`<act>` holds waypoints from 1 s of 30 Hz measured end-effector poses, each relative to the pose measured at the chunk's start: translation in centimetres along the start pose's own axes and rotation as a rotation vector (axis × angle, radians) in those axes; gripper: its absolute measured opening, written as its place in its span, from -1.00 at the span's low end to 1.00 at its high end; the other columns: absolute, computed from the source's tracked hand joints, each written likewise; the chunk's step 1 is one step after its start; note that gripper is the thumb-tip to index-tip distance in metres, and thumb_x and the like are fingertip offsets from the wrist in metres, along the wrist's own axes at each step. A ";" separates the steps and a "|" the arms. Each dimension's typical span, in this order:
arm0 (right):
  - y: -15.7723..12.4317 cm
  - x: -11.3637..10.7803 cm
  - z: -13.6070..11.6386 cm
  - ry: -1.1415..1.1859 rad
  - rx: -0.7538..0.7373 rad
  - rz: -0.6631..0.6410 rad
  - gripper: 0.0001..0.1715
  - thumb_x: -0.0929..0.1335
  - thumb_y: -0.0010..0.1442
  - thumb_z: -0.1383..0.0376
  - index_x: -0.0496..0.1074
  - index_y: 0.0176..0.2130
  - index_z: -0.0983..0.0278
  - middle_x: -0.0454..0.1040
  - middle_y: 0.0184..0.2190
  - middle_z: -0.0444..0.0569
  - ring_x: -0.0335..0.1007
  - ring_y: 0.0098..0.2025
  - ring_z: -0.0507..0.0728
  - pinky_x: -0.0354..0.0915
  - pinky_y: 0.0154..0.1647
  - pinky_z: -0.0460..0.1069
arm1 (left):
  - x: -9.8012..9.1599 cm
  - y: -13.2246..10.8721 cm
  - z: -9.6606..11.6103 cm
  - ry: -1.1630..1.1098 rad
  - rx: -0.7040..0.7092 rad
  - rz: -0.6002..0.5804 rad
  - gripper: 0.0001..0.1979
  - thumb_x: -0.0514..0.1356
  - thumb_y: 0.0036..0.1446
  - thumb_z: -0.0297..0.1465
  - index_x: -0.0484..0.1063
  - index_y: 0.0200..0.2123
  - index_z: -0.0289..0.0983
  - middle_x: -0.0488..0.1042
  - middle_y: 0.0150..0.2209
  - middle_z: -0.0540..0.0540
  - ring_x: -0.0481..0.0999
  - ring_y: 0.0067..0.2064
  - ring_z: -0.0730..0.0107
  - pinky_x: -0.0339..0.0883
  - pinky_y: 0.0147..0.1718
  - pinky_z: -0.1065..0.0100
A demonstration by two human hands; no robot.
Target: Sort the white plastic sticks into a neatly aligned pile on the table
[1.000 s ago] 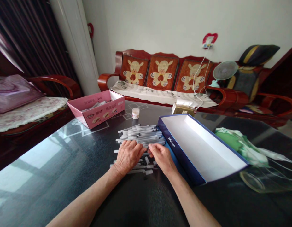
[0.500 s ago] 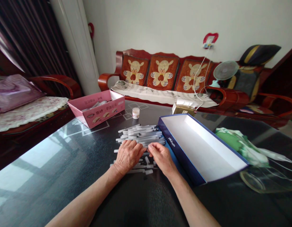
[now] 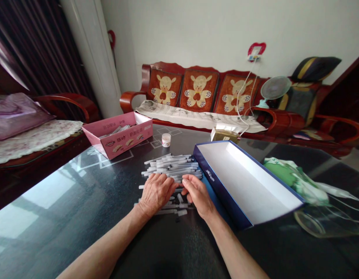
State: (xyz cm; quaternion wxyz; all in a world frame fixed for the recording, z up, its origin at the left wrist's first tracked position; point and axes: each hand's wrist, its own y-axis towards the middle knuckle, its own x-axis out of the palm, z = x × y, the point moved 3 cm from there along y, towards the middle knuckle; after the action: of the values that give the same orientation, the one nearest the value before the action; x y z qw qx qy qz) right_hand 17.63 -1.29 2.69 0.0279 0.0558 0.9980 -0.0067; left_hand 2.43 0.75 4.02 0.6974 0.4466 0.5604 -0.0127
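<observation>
Many slim pens (image 3: pixel 173 164) with translucent white barrels, some with dark ends, lie in a loose pile on the dark table. Over the near part of this pile, my left hand (image 3: pixel 157 192) is closed, fingers curled, with a white pen end (image 3: pixel 141 186) poking out on its left. My right hand (image 3: pixel 198 193) pinches thumb against forefinger, right beside the left fingertips; what sits in that pinch is too small and covered to make out. Loose pen caps (image 3: pixel 182 212) and more pens lie below the hands, partly hidden by them.
A long blue box (image 3: pixel 223 193) with a white inside stands right of the pens. Back left is a pink box (image 3: pixel 124 143) holding pens. Beyond the pile stand a small white cup (image 3: pixel 166 140) and a tissue pack (image 3: pixel 224 134). A green-white bag (image 3: pixel 296 178) lies far right.
My right hand's fingers have shifted slightly at the pinch, still close to the left fingertips. The left hand and the pile stay nearly the same; the view has tilted a little.
</observation>
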 end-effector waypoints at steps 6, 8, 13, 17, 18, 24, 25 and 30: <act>-0.1 0.0 -0.2 -0.099 -0.032 0.010 -0.62 0.32 0.09 0.00 0.37 -0.48 0.25 0.39 -0.58 -0.15 0.26 -0.58 0.01 0.09 -0.61 -0.10 | -0.1 0.0 0.2 -0.013 0.008 -0.006 -0.66 0.00 0.28 -0.22 0.40 -0.46 -0.23 0.35 -0.50 -0.04 0.28 -0.41 0.35 0.06 -0.34 0.30; -0.1 0.0 -0.2 -0.033 -0.024 -0.002 -0.68 0.36 0.06 0.05 0.40 -0.34 0.26 0.42 -0.52 -0.15 0.30 -0.54 0.01 0.07 -0.63 -0.12 | -0.1 0.0 0.2 -0.009 0.004 -0.011 -0.66 0.00 0.29 -0.22 0.41 -0.45 -0.23 0.35 -0.51 -0.04 0.28 -0.41 0.35 0.06 -0.34 0.30; 0.0 -0.1 0.3 -0.039 0.021 0.013 -0.58 0.31 0.09 -0.04 0.40 -0.39 0.28 0.41 -0.57 -0.13 0.23 -0.62 -0.02 0.03 -0.68 -0.13 | -0.1 0.0 0.2 -0.013 0.006 -0.009 -0.65 0.00 0.28 -0.22 0.42 -0.45 -0.23 0.35 -0.51 -0.04 0.28 -0.42 0.35 0.06 -0.35 0.30; 0.1 -0.1 0.6 -0.042 0.028 -0.001 -0.56 0.34 0.07 -0.04 0.37 -0.50 0.27 0.37 -0.63 -0.17 0.18 -0.65 -0.04 0.01 -0.67 -0.13 | -0.1 0.1 0.2 -0.006 0.012 -0.011 -0.66 0.00 0.28 -0.22 0.41 -0.45 -0.23 0.36 -0.51 -0.04 0.28 -0.42 0.35 0.06 -0.35 0.29; 0.1 -0.1 0.6 -0.011 0.029 -0.019 -0.60 0.35 0.06 -0.02 0.39 -0.46 0.27 0.37 -0.63 -0.18 0.17 -0.65 -0.04 0.00 -0.67 -0.13 | 0.0 0.1 0.2 -0.004 0.011 -0.014 -0.66 0.00 0.29 -0.22 0.41 -0.45 -0.23 0.36 -0.51 -0.04 0.29 -0.42 0.35 0.06 -0.35 0.30; 0.1 0.2 0.7 0.189 0.094 -0.078 -0.63 0.41 0.00 0.06 0.41 -0.32 0.30 0.40 -0.53 -0.15 0.21 -0.57 -0.06 -0.06 -0.68 -0.18 | 0.1 0.0 0.0 -0.017 0.011 -0.024 -0.67 0.00 0.29 -0.21 0.43 -0.40 -0.23 0.37 -0.50 -0.04 0.31 -0.42 0.34 0.07 -0.35 0.29; 0.0 0.2 0.7 0.191 0.100 -0.070 -0.62 0.41 0.00 0.03 0.41 -0.35 0.30 0.39 -0.53 -0.15 0.20 -0.58 -0.06 -0.06 -0.69 -0.18 | 0.1 -0.1 0.0 -0.029 0.015 -0.021 -0.69 0.01 0.28 -0.20 0.44 -0.35 -0.23 0.38 -0.50 -0.04 0.31 -0.41 0.34 0.08 -0.35 0.29; 0.1 0.1 0.7 0.146 0.071 -0.027 -0.61 0.40 -0.01 0.01 0.42 -0.40 0.30 0.36 -0.58 -0.18 0.16 -0.61 -0.07 -0.02 -0.67 -0.16 | 0.3 -0.1 0.0 -0.077 0.062 -0.039 -0.73 0.02 0.28 -0.21 0.44 -0.21 -0.21 0.39 -0.46 -0.04 0.31 -0.39 0.35 0.10 -0.32 0.29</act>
State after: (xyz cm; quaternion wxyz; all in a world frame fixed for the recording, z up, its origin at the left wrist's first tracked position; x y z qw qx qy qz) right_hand 17.57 -1.21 1.95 -0.0469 0.0437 0.9972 -0.0382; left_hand 2.48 0.82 3.76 0.7037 0.4563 0.5412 -0.0609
